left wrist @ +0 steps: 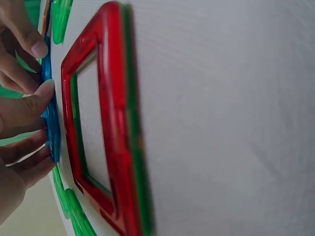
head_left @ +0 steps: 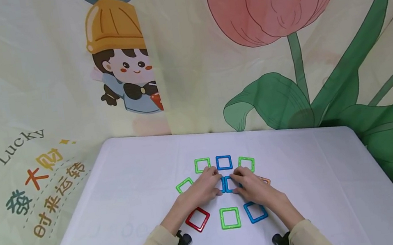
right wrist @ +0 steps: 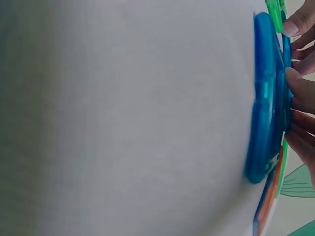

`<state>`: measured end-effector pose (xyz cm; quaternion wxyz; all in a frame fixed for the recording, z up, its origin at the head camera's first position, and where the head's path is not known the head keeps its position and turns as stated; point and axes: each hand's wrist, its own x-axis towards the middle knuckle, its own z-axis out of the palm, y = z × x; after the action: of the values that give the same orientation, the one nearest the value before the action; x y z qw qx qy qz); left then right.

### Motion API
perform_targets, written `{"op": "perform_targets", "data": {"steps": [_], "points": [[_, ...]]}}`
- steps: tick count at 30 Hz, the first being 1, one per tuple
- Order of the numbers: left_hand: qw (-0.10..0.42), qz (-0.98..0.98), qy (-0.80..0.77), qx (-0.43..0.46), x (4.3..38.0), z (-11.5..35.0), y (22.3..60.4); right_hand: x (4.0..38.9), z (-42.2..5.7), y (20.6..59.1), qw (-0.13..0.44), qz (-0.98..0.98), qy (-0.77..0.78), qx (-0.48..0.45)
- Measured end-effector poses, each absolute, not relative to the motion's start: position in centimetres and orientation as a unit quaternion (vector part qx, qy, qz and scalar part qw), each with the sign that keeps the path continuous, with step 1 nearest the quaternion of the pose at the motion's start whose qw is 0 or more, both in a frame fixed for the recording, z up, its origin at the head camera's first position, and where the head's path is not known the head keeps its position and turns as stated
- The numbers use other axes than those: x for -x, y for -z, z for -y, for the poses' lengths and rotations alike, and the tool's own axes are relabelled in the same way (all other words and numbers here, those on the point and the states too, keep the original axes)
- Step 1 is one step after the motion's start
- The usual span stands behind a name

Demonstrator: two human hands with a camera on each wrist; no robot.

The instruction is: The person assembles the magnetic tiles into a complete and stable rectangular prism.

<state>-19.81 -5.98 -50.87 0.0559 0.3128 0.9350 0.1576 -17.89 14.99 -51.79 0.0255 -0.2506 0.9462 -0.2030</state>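
Two blue square magnetic tiles, open frames, lie edge to edge near the middle of the table. My left hand (head_left: 203, 188) pinches the left blue tile (head_left: 223, 185), largely covering it. Fingers and thumb of my right hand (head_left: 252, 183) grip the right blue tile (head_left: 227, 184) along its far and near edges. In the left wrist view the blue tiles (left wrist: 52, 129) appear edge-on under both hands. A red tile (left wrist: 116, 98) with a green layer beneath it fills the foreground there. Close by in the right wrist view is another blue tile (right wrist: 263, 103).
More square tiles surround the hands: green (head_left: 202, 159), blue (head_left: 223, 157) and green (head_left: 246, 158) behind; green (head_left: 180, 189) at left; orange (head_left: 266, 180) at right; red (head_left: 193, 226), green (head_left: 231, 226) and blue (head_left: 259, 219) in front. A white-covered table (head_left: 297, 150) meets a printed cloth backdrop.
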Motion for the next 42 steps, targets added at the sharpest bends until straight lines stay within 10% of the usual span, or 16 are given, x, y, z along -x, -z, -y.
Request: {"op": "perform_targets", "data": {"steps": [42], "points": [[0.041, -0.982, -0.057, -0.173, 17.3, 10.7, 49.2, 17.4, -13.9, 50.5, 0.025, -0.955, 0.161, 0.249]]}}
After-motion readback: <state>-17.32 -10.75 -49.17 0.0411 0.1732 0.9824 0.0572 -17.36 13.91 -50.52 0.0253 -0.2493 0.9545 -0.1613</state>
